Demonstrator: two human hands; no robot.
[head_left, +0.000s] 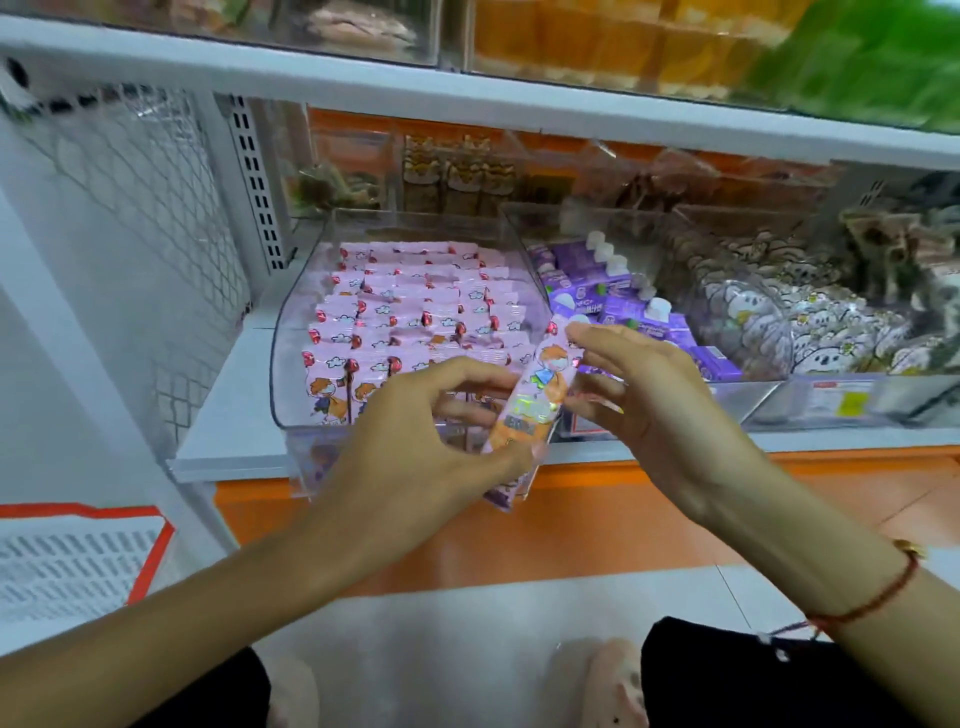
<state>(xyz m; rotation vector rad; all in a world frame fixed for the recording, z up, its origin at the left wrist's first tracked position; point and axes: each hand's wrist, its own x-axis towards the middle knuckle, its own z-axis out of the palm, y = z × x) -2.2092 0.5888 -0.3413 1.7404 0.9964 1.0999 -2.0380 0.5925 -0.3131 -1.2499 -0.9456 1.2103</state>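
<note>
Head view: the left hand (415, 431) pinches the lower end of a pink packet (530, 400), thumb on its front near the bottom and curled fingers behind it. The right hand (639, 395) is mostly straight, with a fingertip touching the packet's top edge and the thumb close to its right side. The packet stands nearly upright, tilted a little to the right, in front of the right front corner of a clear bin (291, 322). It shows a cartoon child with orange hair and a shiny panel of writing (too blurred to read). A red thread bracelet (883, 597) circles the right wrist.

The bin is packed with rows of matching pink packets (415, 312) and sits on a white shelf (234, 415). Just to its right, purple cartons (623, 312) with white caps fill a second bin; one front reads "NFC". Beyond them lie packets with a white cartoon pattern (779, 317). A price label (852, 402) with a yellow patch sits on the shelf edge, its print illegible. A white mesh panel (130, 208) closes the left side.
</note>
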